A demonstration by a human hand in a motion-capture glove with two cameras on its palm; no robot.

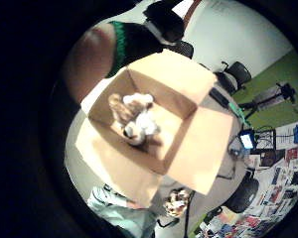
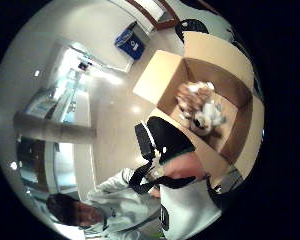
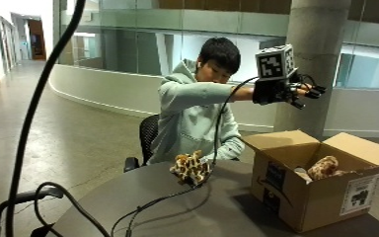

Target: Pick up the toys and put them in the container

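An open cardboard box (image 3: 321,197) stands on the right part of the round grey table (image 3: 176,207). Inside it lie plush toys: a brown one (image 3: 323,168) (image 1: 120,108) beside a white one (image 1: 141,124) (image 2: 210,116). A spotted giraffe plush (image 3: 191,168) (image 1: 178,201) sits on the table to the left of the box, near the person. My gloved right hand (image 3: 288,91) is raised high above the box, its fingers spread and holding nothing. The person's bare hand rests behind the giraffe plush.
A black cable (image 3: 170,197) runs across the table from the raised arm. A camera stand's black pole (image 3: 38,98) and cables rise at the near left. A concrete column (image 3: 314,59) stands behind the box. Office chairs (image 1: 236,74) and a tripod (image 1: 268,96) stand beyond the table.
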